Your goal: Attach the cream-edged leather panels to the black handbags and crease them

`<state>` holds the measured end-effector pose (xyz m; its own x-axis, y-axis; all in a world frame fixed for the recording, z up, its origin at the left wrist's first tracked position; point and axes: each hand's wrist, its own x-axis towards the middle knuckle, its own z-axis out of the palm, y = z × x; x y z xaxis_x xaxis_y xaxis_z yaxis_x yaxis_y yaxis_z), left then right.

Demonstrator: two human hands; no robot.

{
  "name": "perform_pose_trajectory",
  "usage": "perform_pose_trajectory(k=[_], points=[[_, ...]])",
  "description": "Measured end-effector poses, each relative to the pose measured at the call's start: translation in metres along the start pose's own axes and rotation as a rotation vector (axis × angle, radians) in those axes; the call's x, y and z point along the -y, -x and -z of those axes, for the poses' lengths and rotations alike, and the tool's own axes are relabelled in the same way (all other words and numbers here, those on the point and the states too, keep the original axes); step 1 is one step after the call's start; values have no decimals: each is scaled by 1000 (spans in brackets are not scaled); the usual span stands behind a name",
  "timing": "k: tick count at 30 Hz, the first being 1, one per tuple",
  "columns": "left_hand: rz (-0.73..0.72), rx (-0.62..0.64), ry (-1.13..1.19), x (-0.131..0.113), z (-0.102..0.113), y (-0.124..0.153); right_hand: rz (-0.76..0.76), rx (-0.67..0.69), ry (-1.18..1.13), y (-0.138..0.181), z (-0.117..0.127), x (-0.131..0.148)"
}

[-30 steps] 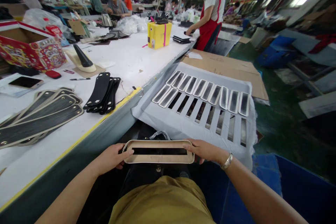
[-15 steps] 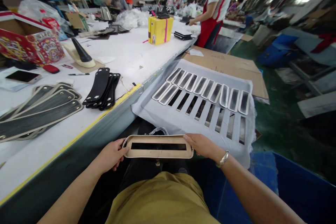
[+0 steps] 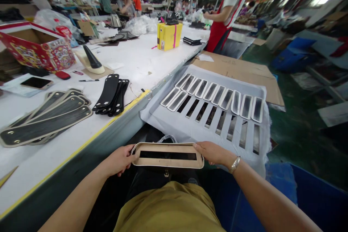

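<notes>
Between my hands is a bag (image 3: 168,164), its long narrow beige side facing up with a thin raised rim and a dark strip along the middle. My left hand (image 3: 122,160) pinches its left end, thumb on top and fingers curled beneath. At the right end, my right hand (image 3: 213,153) grips the corner with the thumb over the rim. A small metal clasp (image 3: 166,173) hangs on the near side. Behind it shows a loop in clear plastic (image 3: 167,138). The bag's lower part is hidden in shadow above my lap.
On the white table (image 3: 136,61) at left lie black straps (image 3: 110,96), grey panels with pale edges (image 3: 49,117), a phone (image 3: 36,82) and a yellow box (image 3: 169,36). A cloth-covered board (image 3: 195,116) at right carries pale-edged strips. A blue bin (image 3: 312,192) stands lower right; a co-worker (image 3: 228,11) stands beyond.
The view has shifted slightly, so the surroundings appear lower and further right. Both hands keep the same hold on the bag. The co-worker's forearms are raised a little.
</notes>
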<state>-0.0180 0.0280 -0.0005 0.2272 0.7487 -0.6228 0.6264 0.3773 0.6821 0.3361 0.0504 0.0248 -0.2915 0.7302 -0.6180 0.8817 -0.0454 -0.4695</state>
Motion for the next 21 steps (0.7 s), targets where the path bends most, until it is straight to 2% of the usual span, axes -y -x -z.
perform_pose_trajectory(k=[2,7,9,13,21], points=[[-21,-27,-43,-1,2,-1,-30,39,-48,-3,0,-2],[-273,-291,-338,-6,6,-7,-33,30,-95,-7,-2,-5],[-313,-286,-410,-9,7,-10,-26,17,-97,-7,-3,-6],[-285,-221,-472,-13,10,-13,-24,12,-98,-8,-4,-8],[-238,-211,-512,-17,10,-18,-18,10,-110,-10,-3,-12]])
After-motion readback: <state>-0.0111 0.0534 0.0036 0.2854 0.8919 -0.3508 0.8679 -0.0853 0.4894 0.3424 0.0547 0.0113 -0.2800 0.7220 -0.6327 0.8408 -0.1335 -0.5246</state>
